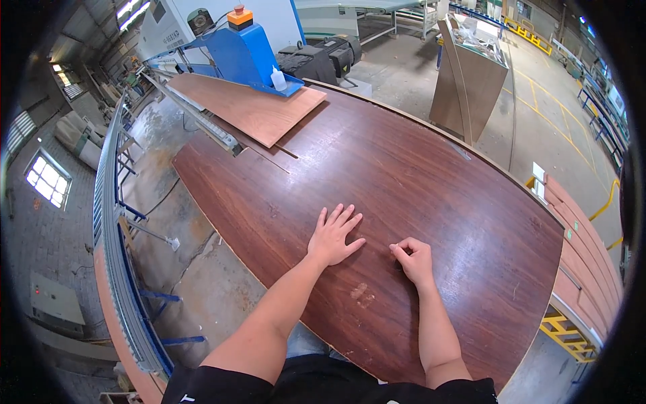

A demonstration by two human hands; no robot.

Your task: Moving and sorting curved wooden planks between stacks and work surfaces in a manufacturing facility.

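Observation:
A large dark reddish-brown wood-veneer panel (404, 175) lies flat in front of me. My left hand (334, 236) rests palm down on it, fingers spread, holding nothing. My right hand (413, 260) sits a little to the right, fingers curled in with the fingertips pressed to the panel surface; whether anything is pinched between them I cannot tell. A pale scuffed patch (361, 294) marks the veneer just near my hands.
A lighter brown board (252, 108) lies at the panel's far end, by a blue machine (239, 50) with a small white bottle (278, 79). A roller conveyor (114, 269) runs along the left. Stacked boards (585, 249) stand right; a tall brown cabinet (468, 84) is behind.

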